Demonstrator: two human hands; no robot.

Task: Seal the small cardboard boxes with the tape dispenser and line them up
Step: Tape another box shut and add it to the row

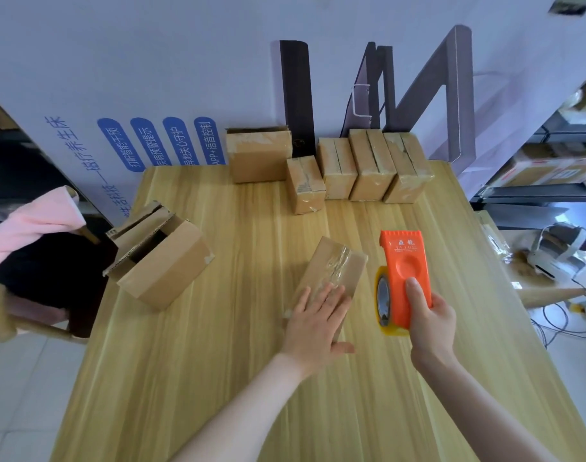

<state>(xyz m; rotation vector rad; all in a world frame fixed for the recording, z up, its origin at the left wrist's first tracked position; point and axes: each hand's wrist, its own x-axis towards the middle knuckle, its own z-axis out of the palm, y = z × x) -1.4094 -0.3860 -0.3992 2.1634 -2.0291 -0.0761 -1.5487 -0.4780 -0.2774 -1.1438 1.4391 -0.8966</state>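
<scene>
Left hand [318, 320] is lying flat and open, fingers spread, pressing down on the near end of a small cardboard box [334, 273] that's got clear tape running along its top. Just to the right of it, the right hand [431, 316] is wrapping tight around the orange tape dispenser [405, 276], thumb sitting on its face and the tape roll [383, 300] sticking out on the side toward the box. Off to the left and a bit further out, a bigger box [158, 258] is sitting on the wooden table [238, 361] with its flaps open. Way past both hands, a row of taped boxes [361, 170] is standing side by side along the far edge, with one more box [259, 154] just left of them
</scene>
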